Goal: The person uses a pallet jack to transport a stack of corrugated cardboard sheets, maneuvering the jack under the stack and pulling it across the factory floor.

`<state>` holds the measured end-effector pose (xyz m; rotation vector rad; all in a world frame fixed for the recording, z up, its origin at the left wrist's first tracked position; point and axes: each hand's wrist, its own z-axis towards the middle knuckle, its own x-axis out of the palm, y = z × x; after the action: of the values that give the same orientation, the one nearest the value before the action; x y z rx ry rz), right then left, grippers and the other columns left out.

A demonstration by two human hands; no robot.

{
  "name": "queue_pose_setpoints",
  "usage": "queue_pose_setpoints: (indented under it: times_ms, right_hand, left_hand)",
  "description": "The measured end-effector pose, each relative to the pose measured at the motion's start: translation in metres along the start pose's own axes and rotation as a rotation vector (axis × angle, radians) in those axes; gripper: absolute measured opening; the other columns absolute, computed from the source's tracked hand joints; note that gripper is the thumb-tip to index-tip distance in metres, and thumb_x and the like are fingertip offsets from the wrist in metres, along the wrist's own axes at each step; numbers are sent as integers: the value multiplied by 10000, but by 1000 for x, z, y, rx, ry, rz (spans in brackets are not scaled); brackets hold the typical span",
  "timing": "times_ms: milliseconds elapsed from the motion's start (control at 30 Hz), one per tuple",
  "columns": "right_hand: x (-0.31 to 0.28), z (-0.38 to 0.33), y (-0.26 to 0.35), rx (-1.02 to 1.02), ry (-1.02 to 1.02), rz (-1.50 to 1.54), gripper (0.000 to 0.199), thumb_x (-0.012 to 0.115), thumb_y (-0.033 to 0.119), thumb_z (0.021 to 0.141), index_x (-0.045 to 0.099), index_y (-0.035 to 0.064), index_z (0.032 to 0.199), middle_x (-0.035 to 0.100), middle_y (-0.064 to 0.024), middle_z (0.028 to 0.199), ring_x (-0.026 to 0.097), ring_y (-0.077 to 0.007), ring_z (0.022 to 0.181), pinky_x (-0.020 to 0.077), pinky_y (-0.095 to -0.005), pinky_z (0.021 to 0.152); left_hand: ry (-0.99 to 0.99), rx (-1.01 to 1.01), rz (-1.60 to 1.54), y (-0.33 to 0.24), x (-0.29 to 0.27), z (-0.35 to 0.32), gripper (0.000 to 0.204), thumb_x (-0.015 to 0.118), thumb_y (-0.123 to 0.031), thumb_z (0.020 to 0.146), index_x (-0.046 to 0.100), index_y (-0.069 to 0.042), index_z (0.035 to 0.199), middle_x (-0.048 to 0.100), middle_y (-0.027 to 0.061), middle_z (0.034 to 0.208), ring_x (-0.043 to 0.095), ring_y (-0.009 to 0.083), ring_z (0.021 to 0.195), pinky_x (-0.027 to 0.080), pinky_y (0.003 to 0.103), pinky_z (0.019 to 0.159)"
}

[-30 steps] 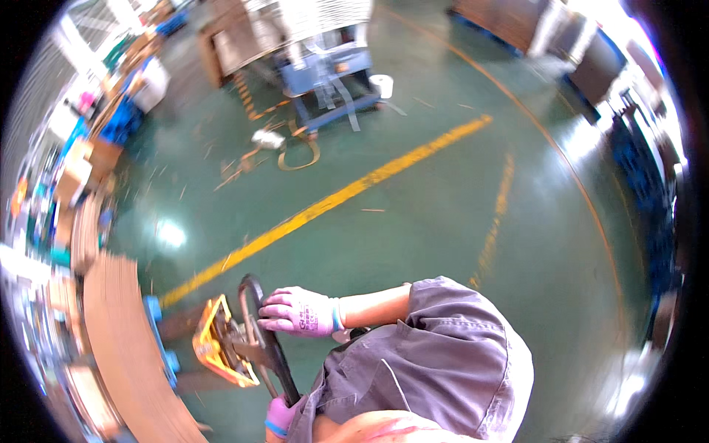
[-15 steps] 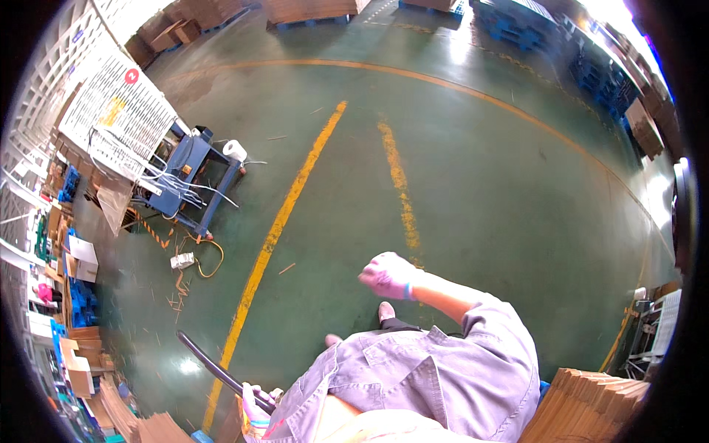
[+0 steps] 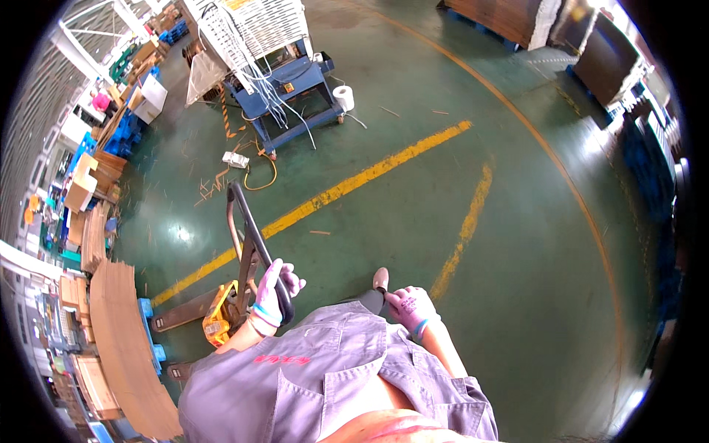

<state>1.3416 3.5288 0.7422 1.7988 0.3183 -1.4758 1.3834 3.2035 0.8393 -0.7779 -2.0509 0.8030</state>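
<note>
My left hand (image 3: 272,294), in a pale pinkish glove, is wrapped round the black loop handle (image 3: 256,236) of a pallet jack. The jack's yellow pump body (image 3: 220,316) stands low beside my left forearm. From it a worn metal fork (image 3: 185,310) reaches left, and part of a second fork (image 3: 179,371) shows nearer me. In front of my right hip, my right hand (image 3: 413,306) hangs in a matching glove, fingers curled in and nothing visible in them.
Flat cardboard sheets (image 3: 122,347) are stacked on a blue pallet (image 3: 153,336) at the left. Ahead stands a blue wheeled cart (image 3: 292,88) with trailing white straps. A yellow cable (image 3: 262,177) lies on the green floor, marked by a yellow line (image 3: 347,184). Pallet loads (image 3: 506,18) stand far right.
My view has swung left, so the cart sits further right in it. The jack's body and forks have come into view. My left hand remains on the handle; my right hand has dropped lower.
</note>
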Motion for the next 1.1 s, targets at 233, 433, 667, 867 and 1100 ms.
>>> queue_pose_setpoints:
  times_ms: [233, 433, 667, 867, 1100]
  right_hand:
    - [-26, 24, -158, 398, 389, -169, 310, 559, 365, 886, 649, 174, 1112, 662, -105, 1067, 620, -304, 1022, 503, -442, 859]
    - [-3, -18, -292, 651, 235, 183, 411, 583, 410, 867, 641, 179, 1202, 661, -117, 1109, 613, -329, 1061, 496, -435, 930]
    - [17, -64, -443, 881, 475, 423, 425, 577, 341, 819, 674, 146, 1184, 670, -139, 1175, 635, -293, 1095, 499, -399, 952]
    - [-49, -48, -635, 835, 390, 411, 449, 574, 351, 808, 673, 141, 1192, 683, -134, 1154, 653, -291, 1069, 507, -386, 954]
    - [-210, 106, -846, 664, 339, -13, 399, 571, 374, 868, 617, 155, 1198, 647, -133, 1149, 617, -323, 1071, 500, -442, 921]
  left_hand:
    - [2, 20, -49, 11, 95, 87, 325, 582, -355, 970, 638, -35, 981, 659, 80, 720, 647, 208, 666, 526, 309, 682]
    - [-50, 15, 81, 26, 166, 149, 388, 567, -409, 956, 627, -37, 1046, 665, 79, 740, 646, 191, 661, 467, 275, 592]
    - [-273, -30, 108, 41, 281, 217, 256, 683, -290, 850, 658, -56, 952, 646, 106, 660, 617, 201, 563, 491, 278, 527]
    - [-389, 3, 284, 85, 340, 276, 415, 578, -395, 936, 668, -2, 1033, 592, 86, 561, 588, 205, 481, 469, 287, 473]
    - [-553, -9, 420, 107, 420, 312, 442, 571, -405, 935, 668, 18, 1024, 601, 82, 550, 590, 175, 452, 472, 269, 431]
